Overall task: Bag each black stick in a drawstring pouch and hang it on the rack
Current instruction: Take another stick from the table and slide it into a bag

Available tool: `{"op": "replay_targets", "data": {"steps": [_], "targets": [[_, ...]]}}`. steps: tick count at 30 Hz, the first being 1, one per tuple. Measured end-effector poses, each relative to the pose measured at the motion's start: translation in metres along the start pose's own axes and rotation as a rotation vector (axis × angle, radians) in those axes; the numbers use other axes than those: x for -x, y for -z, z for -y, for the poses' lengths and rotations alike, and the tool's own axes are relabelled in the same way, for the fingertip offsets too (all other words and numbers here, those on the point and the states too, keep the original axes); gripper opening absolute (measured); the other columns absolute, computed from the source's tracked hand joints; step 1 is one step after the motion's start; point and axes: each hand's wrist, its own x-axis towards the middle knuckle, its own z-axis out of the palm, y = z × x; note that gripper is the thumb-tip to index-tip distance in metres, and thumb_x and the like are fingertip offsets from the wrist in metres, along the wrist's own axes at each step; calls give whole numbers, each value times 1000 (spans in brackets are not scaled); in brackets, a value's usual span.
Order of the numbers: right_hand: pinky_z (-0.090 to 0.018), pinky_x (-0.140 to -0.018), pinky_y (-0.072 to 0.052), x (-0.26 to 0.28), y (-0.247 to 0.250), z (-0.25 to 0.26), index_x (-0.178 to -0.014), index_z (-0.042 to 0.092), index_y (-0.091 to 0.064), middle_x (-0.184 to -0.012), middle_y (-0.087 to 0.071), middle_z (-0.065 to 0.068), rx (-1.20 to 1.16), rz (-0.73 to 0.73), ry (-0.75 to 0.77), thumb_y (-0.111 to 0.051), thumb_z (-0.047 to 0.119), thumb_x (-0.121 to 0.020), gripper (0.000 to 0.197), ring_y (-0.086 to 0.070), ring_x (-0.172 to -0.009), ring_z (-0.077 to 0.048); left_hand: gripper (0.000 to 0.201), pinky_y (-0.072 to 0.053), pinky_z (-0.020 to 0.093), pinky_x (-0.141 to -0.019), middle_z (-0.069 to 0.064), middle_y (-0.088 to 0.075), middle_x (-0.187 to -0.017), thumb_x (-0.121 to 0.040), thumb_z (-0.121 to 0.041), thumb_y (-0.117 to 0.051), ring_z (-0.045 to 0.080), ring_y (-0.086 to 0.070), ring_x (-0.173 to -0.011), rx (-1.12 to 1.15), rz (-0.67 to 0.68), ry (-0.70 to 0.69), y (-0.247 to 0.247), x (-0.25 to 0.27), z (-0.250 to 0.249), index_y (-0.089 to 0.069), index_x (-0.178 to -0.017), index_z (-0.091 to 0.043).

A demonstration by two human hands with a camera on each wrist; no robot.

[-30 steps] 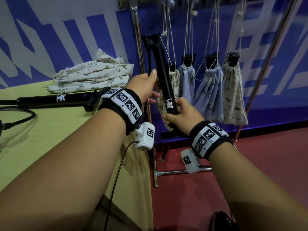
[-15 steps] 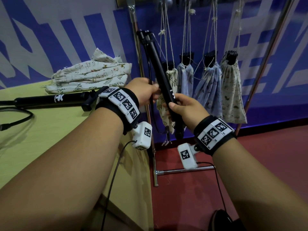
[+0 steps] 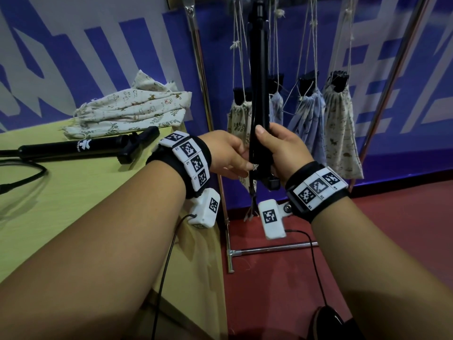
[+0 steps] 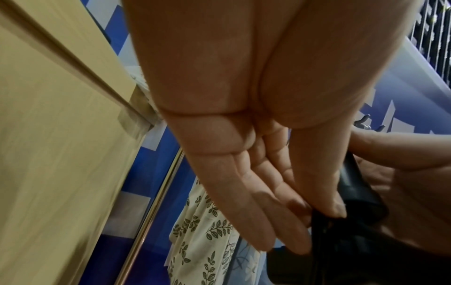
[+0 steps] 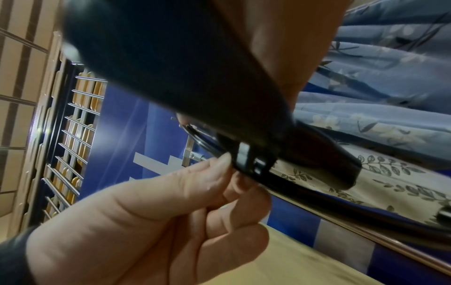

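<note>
My right hand (image 3: 266,148) grips a black stick (image 3: 257,69) near its lower end and holds it upright in front of the rack; its top runs out of the head view. My left hand (image 3: 246,161) reaches in from the left, and its thumb and fingers (image 4: 339,209) pinch a thin black strap at the stick's foot (image 5: 249,160). A second black stick (image 3: 85,147) lies on the yellow table (image 3: 73,204). Behind it sits a pile of printed drawstring pouches (image 3: 130,109). Several filled pouches (image 3: 340,133) hang by their cords from the rack.
The rack's chrome post (image 3: 199,77) stands at the table's right edge, and its base bar (image 3: 272,249) lies on the red floor. A slanted metal pole (image 3: 382,99) rises at the right. A black cable (image 3: 27,176) curls on the table's left. A dark shoe (image 3: 328,322) is at the bottom.
The stick has swung from a leftward tilt to upright and has risen. My right hand now grips nearer its lower end, and my left hand has shifted to the strap at its foot.
</note>
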Motion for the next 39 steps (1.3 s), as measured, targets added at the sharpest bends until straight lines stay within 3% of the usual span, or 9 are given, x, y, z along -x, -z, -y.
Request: {"op": "replay_targets", "data": {"steps": [5, 9, 13, 16, 21, 27, 34, 36, 39], "targets": [[-54, -92, -59, 2, 3, 3, -124, -1, -67, -109, -72, -25, -10, 7, 24, -62, 22, -108, 28, -72, -97, -35, 20, -64, 39, -84, 9, -77, -84, -89, -8, -79, 22, -78, -88, -47, -21, -42, 2, -1, 1, -67, -103, -2], [-46, -80, -62, 2, 5, 5, -120, 1, -67, -100, -69, -20, -46, 0, 35, -59, 19, -109, 23, -71, -89, -32, 13, -60, 38, -88, 12, -75, -88, -91, -9, -77, 25, -76, -93, -9, -21, -56, 0, -2, 1, -65, -94, -11], [-37, -71, -62, 1, 5, 6, -117, 2, -66, -88, -72, -10, -92, -33, 46, -58, 13, -109, 16, -73, -79, -23, 11, -58, 44, -93, 4, -72, -71, -97, -6, -69, 27, -75, -91, 45, 22, -17, -4, -2, -1, -59, -98, -11], [-36, -70, -61, 1, 5, 7, -108, 8, -67, -81, -71, -4, -95, -40, 46, -59, 15, -109, 11, -72, -77, -20, 13, -60, 48, -93, 13, -73, -89, -93, 1, -71, 35, -75, -101, 52, 37, -42, -4, -1, 0, -62, -97, -8], [-39, -64, -62, 3, 1, 10, -102, 5, -62, -74, -71, -5, -122, -39, 23, -56, 16, -110, 15, -73, -71, -21, 16, -65, 42, -82, 6, -72, -75, -89, 7, -72, 25, -77, -83, 54, 23, -79, -2, -1, 1, -63, -94, -5], [-50, -77, -64, 4, 2, 16, -110, 3, -59, -76, -74, -6, -159, -14, -23, -54, 22, -112, 20, -74, -78, -24, 16, -65, 32, -74, 9, -73, -81, -91, 3, -72, 19, -77, -78, 42, 59, -51, -2, 0, -3, -61, -98, -7], [-46, -80, -61, 9, -1, 22, -106, 6, -65, -91, -73, -17, -75, -1, 27, -57, 27, -110, 22, -72, -86, -32, 18, -63, 38, -79, 13, -75, -81, -90, 2, -73, 21, -78, -77, 28, 26, -41, -4, 3, -6, -59, -96, -8], [-56, -89, -58, 10, -4, 25, -112, 2, -63, -97, -71, -22, -82, 19, 35, -58, 25, -110, 24, -68, -94, -39, 17, -63, 40, -81, 13, -75, -80, -91, 3, -73, 21, -77, -75, 16, 18, -49, -3, 4, -5, -60, -96, -8], [-52, -91, -60, 7, -6, 26, -132, -6, -59, -107, -73, -25, -19, 47, 56, -65, 24, -105, 41, -71, -101, -38, 14, -65, 38, -79, 14, -75, -81, -90, 1, -75, 19, -76, -73, -37, 33, -55, -2, 11, -8, -64, -95, -5]]}}
